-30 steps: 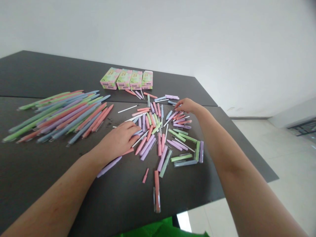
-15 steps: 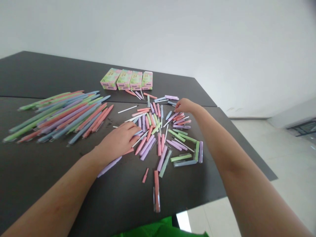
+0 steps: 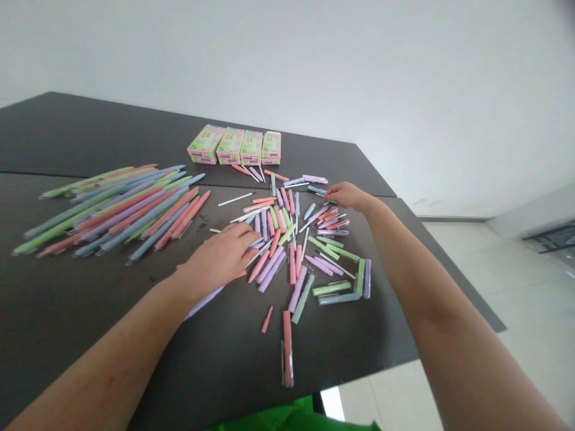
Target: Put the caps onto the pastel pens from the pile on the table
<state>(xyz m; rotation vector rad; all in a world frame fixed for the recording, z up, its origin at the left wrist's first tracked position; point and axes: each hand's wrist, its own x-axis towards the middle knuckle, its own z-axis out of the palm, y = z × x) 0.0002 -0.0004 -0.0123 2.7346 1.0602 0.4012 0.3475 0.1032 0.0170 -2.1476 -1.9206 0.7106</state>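
Note:
My left hand (image 3: 223,254) rests low over the left side of a spread of pastel pen parts, its fingers curled. A blue pen part (image 3: 256,241) shows at its fingertips, and a white refill lies close by. Partly under the left wrist is a purple pen part (image 3: 204,302). My right hand (image 3: 345,196) is at the far right of the spread, fingers pinched together; what they hold, if anything, is too small to make out. Beneath it lie red pen parts (image 3: 331,214) and a purple pen part (image 3: 333,232).
On the left lies a heap of long pastel pens (image 3: 121,206). Several small pink-and-green boxes (image 3: 230,145) stand in a row behind. A red cap piece (image 3: 288,347) lies near the front edge of the dark table (image 3: 215,371). Beyond the right edge is tiled floor.
The whole view has shifted slightly. My right hand has moved a little to the right over the pen parts. My left hand stays at nearly the same place.

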